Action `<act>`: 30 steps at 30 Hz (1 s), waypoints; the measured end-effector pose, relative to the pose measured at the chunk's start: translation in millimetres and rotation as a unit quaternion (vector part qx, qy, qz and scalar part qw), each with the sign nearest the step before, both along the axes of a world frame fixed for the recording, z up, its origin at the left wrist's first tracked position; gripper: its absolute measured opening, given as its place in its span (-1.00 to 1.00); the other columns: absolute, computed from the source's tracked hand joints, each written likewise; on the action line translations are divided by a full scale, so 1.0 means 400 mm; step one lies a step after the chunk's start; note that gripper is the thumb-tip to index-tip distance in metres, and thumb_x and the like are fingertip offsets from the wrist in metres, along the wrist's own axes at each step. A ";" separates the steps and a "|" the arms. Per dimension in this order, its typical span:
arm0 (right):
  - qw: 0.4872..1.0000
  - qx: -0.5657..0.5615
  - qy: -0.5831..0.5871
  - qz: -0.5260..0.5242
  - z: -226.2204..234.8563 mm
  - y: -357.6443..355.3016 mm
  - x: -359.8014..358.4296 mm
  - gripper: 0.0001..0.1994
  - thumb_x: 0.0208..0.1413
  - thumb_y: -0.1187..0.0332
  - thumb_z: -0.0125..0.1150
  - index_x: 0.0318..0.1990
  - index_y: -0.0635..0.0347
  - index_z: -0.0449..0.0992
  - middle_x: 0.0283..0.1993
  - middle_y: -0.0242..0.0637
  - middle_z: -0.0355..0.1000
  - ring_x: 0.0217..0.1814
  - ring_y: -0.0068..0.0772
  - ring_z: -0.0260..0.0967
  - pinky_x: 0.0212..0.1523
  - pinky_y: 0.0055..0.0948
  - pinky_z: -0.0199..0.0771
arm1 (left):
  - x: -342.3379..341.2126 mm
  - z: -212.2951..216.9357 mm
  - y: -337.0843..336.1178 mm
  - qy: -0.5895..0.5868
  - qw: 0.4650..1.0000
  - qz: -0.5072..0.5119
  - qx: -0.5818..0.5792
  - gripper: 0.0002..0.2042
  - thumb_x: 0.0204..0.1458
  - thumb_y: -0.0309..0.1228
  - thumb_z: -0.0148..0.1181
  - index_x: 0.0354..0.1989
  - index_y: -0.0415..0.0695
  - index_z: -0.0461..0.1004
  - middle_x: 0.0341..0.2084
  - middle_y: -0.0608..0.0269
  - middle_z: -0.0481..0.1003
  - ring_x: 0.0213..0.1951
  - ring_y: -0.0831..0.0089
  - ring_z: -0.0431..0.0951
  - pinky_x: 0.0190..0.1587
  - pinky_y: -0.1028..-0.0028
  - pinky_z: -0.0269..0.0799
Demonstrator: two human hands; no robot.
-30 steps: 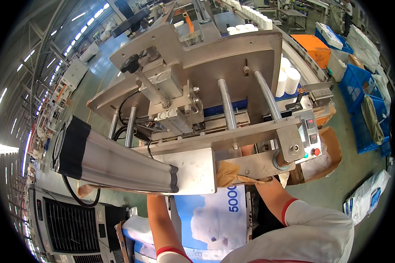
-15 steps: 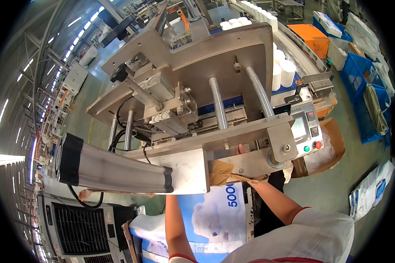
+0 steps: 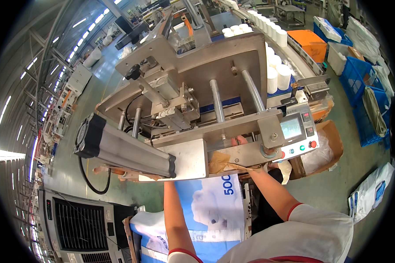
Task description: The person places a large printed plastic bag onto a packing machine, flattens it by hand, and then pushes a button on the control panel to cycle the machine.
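Both my forearms reach under the front beam of a metal press-like machine [image 3: 184, 149]. Its plate hides my left hand completely; only the left forearm shows below. Of my right hand [image 3: 239, 140], a few fingers show through a gap behind the front bar, apparently bent; what they touch is hidden. Beneath my arms lies a blue printed plastic packaging sheet [image 3: 208, 215] with a white bear picture. Brown tape or paper [image 3: 218, 162] covers part of the front bar. A silver cylinder [image 3: 131, 149] sticks out toward the left.
A control panel [image 3: 300, 149] with a small screen and buttons sits to the right. Beyond are white rolls [image 3: 283, 76] on a conveyor, an orange box [image 3: 309, 44] and blue crates [image 3: 359, 87]. A cardboard box [image 3: 335, 140] holds clear plastic. A large vented unit [image 3: 81, 223] stands at left.
The view has shifted a little, so the machine sits differently in the picture. More of my right hand's fingers shows through the gap. Both arms stay reached under the machine.
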State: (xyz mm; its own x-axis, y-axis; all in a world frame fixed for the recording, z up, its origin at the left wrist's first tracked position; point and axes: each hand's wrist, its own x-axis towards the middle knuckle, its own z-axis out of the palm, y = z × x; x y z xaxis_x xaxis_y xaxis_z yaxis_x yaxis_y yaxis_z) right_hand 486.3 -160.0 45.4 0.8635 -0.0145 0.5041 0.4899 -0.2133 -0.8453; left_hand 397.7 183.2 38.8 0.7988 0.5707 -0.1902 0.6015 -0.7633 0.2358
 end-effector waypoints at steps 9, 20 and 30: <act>0.792 0.510 0.234 0.239 -0.053 0.002 -0.017 -0.54 0.20 0.26 0.06 0.24 0.11 0.23 0.04 -0.30 0.38 -0.01 -0.49 0.34 0.01 -0.47 0.35 | 0.026 0.060 -0.019 0.002 0.997 0.005 0.078 -0.43 0.08 -0.17 0.04 0.20 -0.24 0.16 0.24 -0.11 0.10 0.28 0.01 0.05 0.29 0.04 -0.13; 0.904 -0.340 -0.136 0.221 -0.062 -0.050 -0.497 -0.43 0.01 0.32 0.05 0.25 0.18 0.21 0.40 -0.17 -0.02 0.48 -0.17 -0.21 0.39 -0.06 -0.27 | -0.426 -0.208 -0.532 -0.155 0.980 -0.084 0.093 -0.30 0.10 0.04 -0.11 0.34 -0.11 -0.02 0.36 -0.16 -0.20 0.37 -0.15 -0.29 0.25 -0.26 -0.40; 0.877 -0.415 -0.110 0.218 -0.201 -0.104 -0.525 -0.36 0.09 0.14 0.00 0.32 0.16 0.09 0.43 -0.22 -0.07 0.50 -0.23 -0.28 0.41 -0.11 -0.33 | -0.389 -0.192 -0.566 -0.134 0.983 -0.014 0.122 -0.32 0.09 0.08 -0.10 0.35 0.06 0.01 0.36 -0.11 -0.17 0.36 -0.16 -0.24 0.24 -0.27 -0.35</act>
